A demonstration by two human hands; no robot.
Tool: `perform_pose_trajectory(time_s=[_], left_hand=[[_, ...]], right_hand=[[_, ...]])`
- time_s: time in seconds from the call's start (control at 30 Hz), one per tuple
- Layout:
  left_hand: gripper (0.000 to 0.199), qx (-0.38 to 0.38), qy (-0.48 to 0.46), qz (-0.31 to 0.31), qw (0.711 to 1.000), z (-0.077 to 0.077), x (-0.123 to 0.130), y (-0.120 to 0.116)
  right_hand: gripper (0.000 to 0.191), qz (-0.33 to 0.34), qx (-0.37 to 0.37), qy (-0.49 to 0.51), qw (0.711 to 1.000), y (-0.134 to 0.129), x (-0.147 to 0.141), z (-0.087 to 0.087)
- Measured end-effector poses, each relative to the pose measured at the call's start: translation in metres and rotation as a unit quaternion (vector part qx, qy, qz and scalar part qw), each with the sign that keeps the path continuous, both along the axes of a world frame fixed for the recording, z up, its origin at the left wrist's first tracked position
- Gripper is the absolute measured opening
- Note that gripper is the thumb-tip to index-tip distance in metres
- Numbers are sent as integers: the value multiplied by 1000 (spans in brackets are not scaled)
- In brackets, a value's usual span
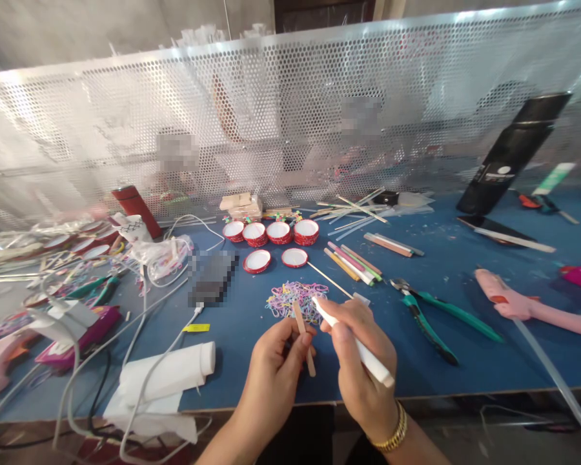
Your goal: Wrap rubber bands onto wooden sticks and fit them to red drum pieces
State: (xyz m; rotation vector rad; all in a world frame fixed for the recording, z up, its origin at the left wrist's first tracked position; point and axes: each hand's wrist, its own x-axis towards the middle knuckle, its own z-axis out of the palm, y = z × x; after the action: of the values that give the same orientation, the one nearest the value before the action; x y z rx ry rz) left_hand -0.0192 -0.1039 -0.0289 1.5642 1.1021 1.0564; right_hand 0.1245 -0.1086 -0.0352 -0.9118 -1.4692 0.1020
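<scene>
Gold links of a bracelet (396,427) circle the wrist of the right hand (361,391), whose fingers grip a thick white pen (374,365). Its long axis slants across the palm, narrow end pointing up and leftward, away from the body, butt toward the lower right. Left of it, the left hand (274,365) pinches a flat wooden stick (299,317) between thumb and fingers; the stick runs nearly straight away, far end leaning slightly left, just beside the pen's tip. Both sit above the near edge of the bench (237,336), with a heap of pastel loops (285,297) directly beyond. Bare blue surface separates the right hand from teal-handled pliers (419,323), and the left from a white cylinder (184,365).
</scene>
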Motion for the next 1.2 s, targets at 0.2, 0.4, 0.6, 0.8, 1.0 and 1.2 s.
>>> perform_pose_trajectory(time_s=[0.2, 0.4, 0.6, 0.8, 1.0, 1.2], left_hand=[[27, -8, -2, -13, 1000, 0, 1, 0], [30, 6, 20, -8, 1000, -1, -1, 1], [29, 14, 24, -1, 1000, -1, -1, 1], [29, 11, 17, 0, 1000, -2, 0, 2], [26, 11, 6, 3, 1000, -2, 0, 2], [30, 8, 4, 1, 1000, 0, 0, 1]], right_hand=[[8, -23, 8, 18, 1000, 1, -5, -3], [9, -20, 20, -10, 1000, 2, -6, -2], [10, -20, 18, -17, 999, 3, -6, -3], [9, -26, 14, -16, 999, 2, -5, -4], [9, -28, 7, -2, 1000, 1, -6, -4], [9, -22, 12, -17, 1000, 2, -7, -3]])
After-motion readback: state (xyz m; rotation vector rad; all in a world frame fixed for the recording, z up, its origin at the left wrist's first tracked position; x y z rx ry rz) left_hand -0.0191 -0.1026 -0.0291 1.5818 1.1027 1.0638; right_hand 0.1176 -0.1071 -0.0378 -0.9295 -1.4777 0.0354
